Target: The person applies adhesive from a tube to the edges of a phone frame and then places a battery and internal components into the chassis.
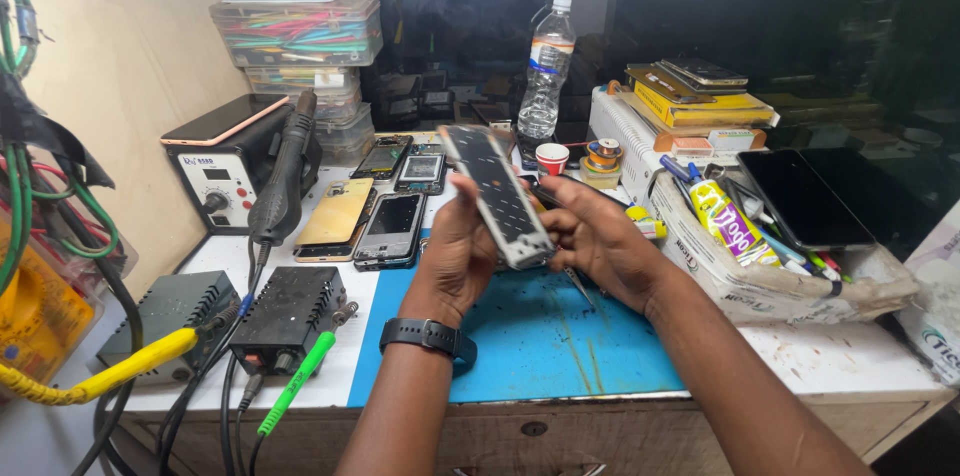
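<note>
Both my hands hold an opened phone frame [497, 193] above the blue work mat [540, 341]. My left hand [457, 256], with a black watch on its wrist, grips the frame's lower left edge. From the right, my right hand [597, 236] grips the lower end, and a thin metal tool [580, 287] pokes out beneath its fingers. The frame is tilted, its dark inner side with small parts facing me.
Several phones [372, 214] lie at the back left of the mat. A rework station [228, 168] with its black handpiece [283, 176] and two power boxes [290, 314] stand left. A water bottle [547, 69], stacked plastic boxes [298, 29] and a cluttered bag [790, 266] with tablets sit behind and right.
</note>
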